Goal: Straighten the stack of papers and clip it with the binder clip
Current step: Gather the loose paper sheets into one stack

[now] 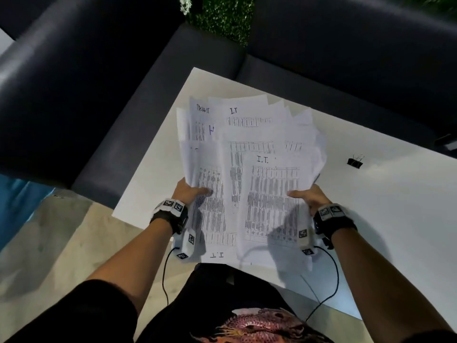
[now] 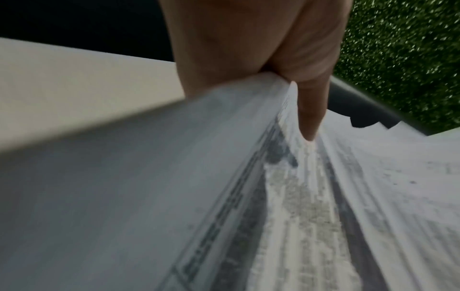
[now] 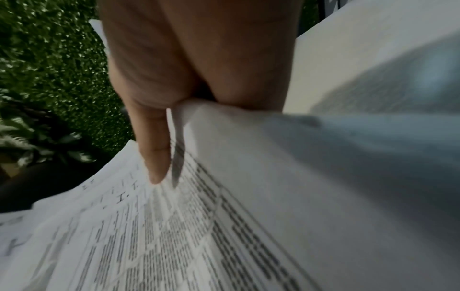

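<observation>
A fanned, uneven stack of printed papers (image 1: 249,169) is held up over the white table (image 1: 395,219). My left hand (image 1: 190,191) grips its left edge, thumb on top. My right hand (image 1: 309,196) grips the right edge the same way. In the left wrist view my thumb (image 2: 311,110) presses on the papers (image 2: 323,196). The right wrist view shows my thumb (image 3: 154,153) on the printed sheets (image 3: 174,226). The fingers under the sheets are hidden. A black binder clip (image 1: 355,162) lies on the table to the right of the papers, apart from both hands.
A dark sofa (image 1: 99,95) wraps around the table's far and left sides. Green foliage (image 1: 222,18) stands behind it. A dark object (image 1: 446,142) sits at the table's far right edge. Cables (image 1: 329,280) hang from both wrist cameras.
</observation>
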`<state>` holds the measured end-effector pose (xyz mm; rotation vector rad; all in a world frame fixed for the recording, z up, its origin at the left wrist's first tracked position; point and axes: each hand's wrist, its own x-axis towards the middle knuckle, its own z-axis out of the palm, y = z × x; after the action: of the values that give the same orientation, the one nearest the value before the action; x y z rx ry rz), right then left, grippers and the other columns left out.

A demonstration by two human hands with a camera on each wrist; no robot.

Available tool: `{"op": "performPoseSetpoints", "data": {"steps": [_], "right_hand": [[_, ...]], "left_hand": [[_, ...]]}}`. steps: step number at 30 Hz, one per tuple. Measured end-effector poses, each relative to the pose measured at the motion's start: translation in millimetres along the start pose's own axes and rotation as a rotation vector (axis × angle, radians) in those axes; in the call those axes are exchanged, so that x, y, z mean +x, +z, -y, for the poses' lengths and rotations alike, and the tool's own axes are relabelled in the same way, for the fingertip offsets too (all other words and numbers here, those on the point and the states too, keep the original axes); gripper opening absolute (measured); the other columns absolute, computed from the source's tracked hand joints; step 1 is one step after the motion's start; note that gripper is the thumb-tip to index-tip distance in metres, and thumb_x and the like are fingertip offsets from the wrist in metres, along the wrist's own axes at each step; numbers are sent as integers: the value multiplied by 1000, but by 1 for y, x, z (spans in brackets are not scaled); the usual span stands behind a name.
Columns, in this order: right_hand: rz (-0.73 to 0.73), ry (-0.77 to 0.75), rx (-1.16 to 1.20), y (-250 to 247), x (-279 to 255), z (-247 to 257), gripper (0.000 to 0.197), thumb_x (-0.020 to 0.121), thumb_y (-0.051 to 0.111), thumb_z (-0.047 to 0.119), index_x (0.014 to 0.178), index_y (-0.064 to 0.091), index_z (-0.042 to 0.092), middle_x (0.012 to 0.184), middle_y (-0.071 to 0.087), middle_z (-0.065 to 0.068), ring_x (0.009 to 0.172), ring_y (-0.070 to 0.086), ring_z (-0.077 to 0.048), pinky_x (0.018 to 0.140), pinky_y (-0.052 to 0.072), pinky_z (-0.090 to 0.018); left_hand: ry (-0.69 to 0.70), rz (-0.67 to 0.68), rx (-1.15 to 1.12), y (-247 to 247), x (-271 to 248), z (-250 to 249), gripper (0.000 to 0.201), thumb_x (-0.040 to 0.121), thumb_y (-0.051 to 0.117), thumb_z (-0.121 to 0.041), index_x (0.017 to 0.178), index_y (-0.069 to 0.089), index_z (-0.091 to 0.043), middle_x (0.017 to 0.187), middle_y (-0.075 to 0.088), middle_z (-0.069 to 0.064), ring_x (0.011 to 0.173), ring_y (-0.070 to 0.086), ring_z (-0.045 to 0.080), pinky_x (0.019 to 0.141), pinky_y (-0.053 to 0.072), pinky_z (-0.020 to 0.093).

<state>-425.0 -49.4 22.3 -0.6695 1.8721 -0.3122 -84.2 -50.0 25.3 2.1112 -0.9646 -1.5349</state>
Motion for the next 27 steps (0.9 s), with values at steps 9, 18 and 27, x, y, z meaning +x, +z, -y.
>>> {"op": "performPoseSetpoints", "data": {"steps": [9, 18, 27], "right_hand": [[-152, -30, 51, -10, 8, -14, 62, 73, 81, 18, 122, 53, -6, 125, 60, -19, 110, 59, -36, 87, 48, -38], [-332, -180, 183, -58, -15, -27, 50, 71, 77, -2, 116, 58, -9, 109, 65, -17, 101, 63, -33, 84, 50, -32], [-353, -341, 295, -120, -63, -48, 25, 73, 75, 0, 95, 66, 7, 82, 66, 2, 63, 65, -3, 55, 50, -10]], "left_hand": [[-20, -67, 42, 14, -1, -5, 63, 72, 82, -15, 122, 49, 3, 108, 57, 12, 109, 56, 28, 89, 45, 30], [-8, -273, 116, -4, 3, 3, 46, 70, 81, -7, 110, 63, 6, 108, 67, 23, 95, 66, 36, 77, 52, 33], [-95, -451, 138, -40, 8, -8, 49, 73, 80, -13, 112, 60, 7, 113, 66, 22, 102, 64, 35, 78, 51, 34]]}}
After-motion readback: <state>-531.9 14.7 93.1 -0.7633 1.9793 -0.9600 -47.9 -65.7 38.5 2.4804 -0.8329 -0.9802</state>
